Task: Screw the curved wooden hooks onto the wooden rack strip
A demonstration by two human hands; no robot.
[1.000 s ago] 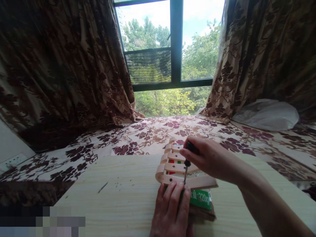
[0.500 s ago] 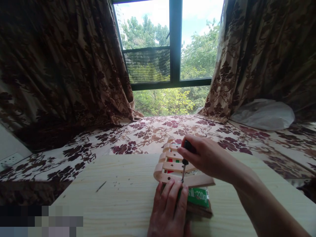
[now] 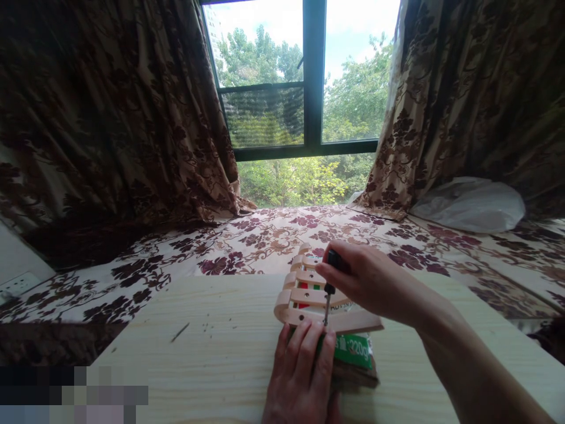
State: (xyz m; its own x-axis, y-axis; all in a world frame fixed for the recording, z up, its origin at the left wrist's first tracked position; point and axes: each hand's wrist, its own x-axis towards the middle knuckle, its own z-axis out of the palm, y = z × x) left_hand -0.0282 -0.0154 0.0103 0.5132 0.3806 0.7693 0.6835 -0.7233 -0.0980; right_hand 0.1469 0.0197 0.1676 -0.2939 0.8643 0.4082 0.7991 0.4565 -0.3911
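Note:
My right hand is closed around the black handle of a screwdriver, held nearly upright. Its tip meets the near strip of a slatted, bent-wood piece, close to my left fingertips; the screw head there is too small to make out. Several pale curved strips with dark holes or screws make up this piece. My left hand lies with fingers stretched forward, fingertips against the near strip. Beneath the wood is a green and white packet marked 220g, lying over a brown block.
The pale wooden board carries a thin dark sliver and several small dark bits to the left. Behind it spreads a floral cloth. A white plastic bag lies back right, beside the curtain.
Both hands stay almost in place. The screwdriver's shaft has shifted very slightly left, its tip still at the near strip.

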